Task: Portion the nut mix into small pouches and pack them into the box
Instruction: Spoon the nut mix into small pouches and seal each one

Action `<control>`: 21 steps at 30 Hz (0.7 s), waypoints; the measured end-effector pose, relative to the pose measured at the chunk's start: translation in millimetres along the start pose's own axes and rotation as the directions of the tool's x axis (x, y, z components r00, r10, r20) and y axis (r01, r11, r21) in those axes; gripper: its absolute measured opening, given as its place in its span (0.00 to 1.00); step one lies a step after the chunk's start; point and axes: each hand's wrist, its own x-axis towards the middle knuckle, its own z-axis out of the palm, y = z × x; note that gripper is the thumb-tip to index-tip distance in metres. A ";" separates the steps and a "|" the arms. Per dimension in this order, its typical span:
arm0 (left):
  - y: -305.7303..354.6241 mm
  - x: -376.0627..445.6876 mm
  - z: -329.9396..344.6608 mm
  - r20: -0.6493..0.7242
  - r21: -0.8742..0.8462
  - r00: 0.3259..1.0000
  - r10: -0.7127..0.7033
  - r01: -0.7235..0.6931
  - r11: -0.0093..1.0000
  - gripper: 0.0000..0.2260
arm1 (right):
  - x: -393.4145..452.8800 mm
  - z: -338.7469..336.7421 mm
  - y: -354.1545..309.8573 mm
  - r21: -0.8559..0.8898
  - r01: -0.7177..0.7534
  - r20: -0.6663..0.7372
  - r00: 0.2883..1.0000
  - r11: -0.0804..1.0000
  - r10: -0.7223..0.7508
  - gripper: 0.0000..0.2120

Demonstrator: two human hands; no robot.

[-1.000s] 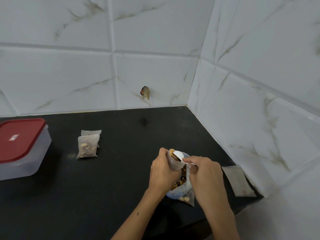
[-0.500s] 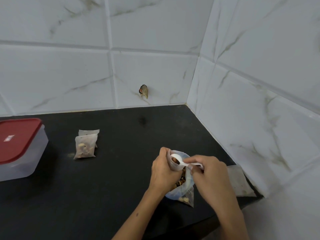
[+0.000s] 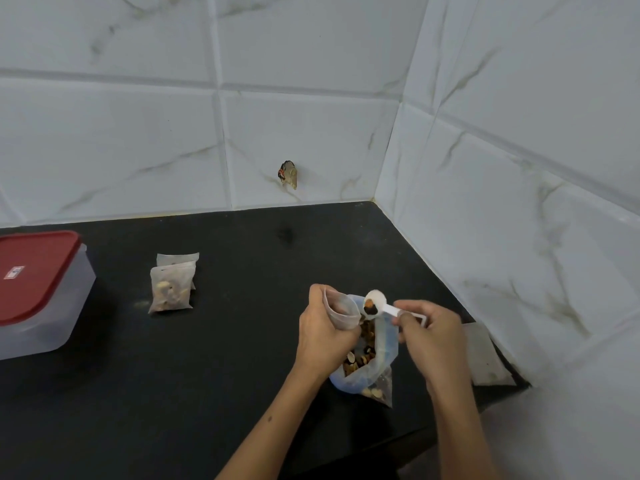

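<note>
My left hand (image 3: 322, 336) grips a small clear pouch (image 3: 343, 310) with its mouth held open. My right hand (image 3: 429, 336) pinches the handle of a white plastic scoop (image 3: 375, 302); a few nuts sit in its bowl, just right of the pouch mouth. Below both hands the large clear bag of nut mix (image 3: 367, 365) lies open on the black counter (image 3: 225, 358). Two filled pouches (image 3: 171, 289) lie stacked to the left. The box (image 3: 41, 296), translucent with a red lid on it, stands at the far left.
An empty flat pouch (image 3: 485, 355) lies by the right wall, partly behind my right hand. White tiled walls meet in a corner behind the counter, with a small dark fixture (image 3: 288, 174) on the back wall. The counter's front edge runs close under my forearms.
The scoop has come up out of the nut bag with nuts in it and now sits higher, beside the open pouch mouth. My left hand keeps its hold on the pouch.
</note>
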 end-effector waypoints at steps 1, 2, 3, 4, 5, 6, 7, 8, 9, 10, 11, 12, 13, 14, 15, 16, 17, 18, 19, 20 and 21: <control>-0.8 0.6 -2.2 -0.008 -0.018 1.000 -0.001 0.001 1.000 0.18 | 3.7 7.8 7.8 -0.014 -0.061 0.019 0.998 0.998 0.061 0.10; -1.1 1.4 -4.4 -0.015 -0.033 1.000 -0.003 0.002 0.999 0.19 | 7.0 16.2 16.2 -0.025 -0.117 0.041 0.992 0.993 0.118 0.10; -1.7 2.5 -7.1 -0.019 -0.047 1.000 -0.007 0.006 0.999 0.19 | 9.4 24.9 24.5 -0.033 -0.165 0.061 0.984 0.986 0.167 0.10; -2.1 3.8 -9.6 -0.021 -0.058 1.000 -0.015 0.014 0.998 0.20 | 11.3 33.2 32.2 -0.041 -0.207 0.074 0.975 0.978 0.209 0.10; -2.1 5.0 -12.8 -0.024 -0.066 0.999 -0.024 0.022 0.998 0.20 | 12.0 39.9 37.4 -0.057 -0.240 0.080 0.966 0.969 0.244 0.10; -1.6 6.0 -16.3 -0.027 -0.073 0.999 -0.034 0.031 0.997 0.20 | 11.8 44.4 40.5 -0.090 -0.257 0.073 0.962 0.962 0.264 0.10; -0.3 6.3 -19.9 -0.028 -0.093 0.999 -0.045 0.043 0.995 0.20 | 10.9 46.6 41.5 -0.136 -0.254 0.057 0.963 0.958 0.264 0.10; 1.8 6.1 -24.4 -0.019 -0.127 0.998 -0.066 0.063 0.990 0.20 | 9.9 47.8 41.0 -0.184 -0.235 0.043 0.968 0.954 0.247 0.10; 5.0 5.7 -29.1 -0.003 -0.169 0.995 -0.095 0.093 0.981 0.20 | 9.1 48.0 39.0 -0.225 -0.209 0.031 0.975 0.952 0.222 0.10; 8.9 5.5 -35.1 0.015 -0.212 0.991 -0.131 0.131 0.968 0.19 | 7.6 48.2 35.8 -0.270 -0.184 0.024 0.980 0.945 0.198 0.09; 12.3 5.6 -41.4 0.026 -0.260 0.986 -0.167 0.168 0.951 0.18 | 5.4 48.5 31.6 -0.326 -0.164 0.021 0.983 0.931 0.180 0.08; 14.4 6.1 -46.9 0.033 -0.312 0.979 -0.200 0.200 0.929 0.18 | 3.7 49.3 26.9 -0.385 -0.151 0.022 0.985 0.911 0.172 0.08; 14.2 7.8 -52.8 0.032 -0.358 0.973 -0.229 0.225 0.906 0.21 | 1.0 51.3 21.3 -0.447 -0.145 0.026 0.984 0.883 0.175 0.07; 11.8 10.2 -58.1 0.031 -0.392 0.966 -0.257 0.248 0.886 0.25 | -2.0 52.8 14.8 -0.508 -0.144 0.031 0.982 0.849 0.185 0.08; 9.0 12.8 -64.0 0.030 -0.409 0.958 -0.285 0.272 0.871 0.30 | -4.6 54.5 8.6 -0.550 -0.130 0.027 0.984 0.825 0.173 0.08; 6.4 15.0 -69.8 0.028 -0.413 0.951 -0.308 0.291 0.863 0.33 | -7.4 56.1 2.2 -0.547 -0.092 0.022 0.992 0.832 0.124 0.09; 5.5 16.0 -75.4 0.024 -0.415 0.946 -0.323 0.303 0.858 0.37 | -10.5 56.6 -5.1 -0.477 -0.023 0.021 0.999 0.878 0.037 0.10; 3.8 17.6 -82.5 0.019 -0.416 0.943 -0.333 0.311 0.854 0.40 | -14.1 58.6 -14.3 -0.343 0.073 0.029 0.997 0.936 -0.068 0.10; 3.1 19.2 -89.3 0.013 -0.415 0.941 -0.339 0.314 0.854 0.42 | -20.3 61.1 -28.4 -0.168 0.156 0.051 0.987 0.973 -0.150 0.09; 2.9 20.2 -97.1 0.008 -0.413 0.941 -0.340 0.312 0.855 0.45 | -27.4 65.6 -44.4 -0.011 0.183 0.107 0.978 0.983 -0.181 0.09; 2.7 21.4 -104.3 0.005 -0.409 0.943 -0.333 0.306 0.859 0.48 | -33.3 72.0 -59.3 0.063 0.178 0.189 0.964 0.982 -0.187 0.11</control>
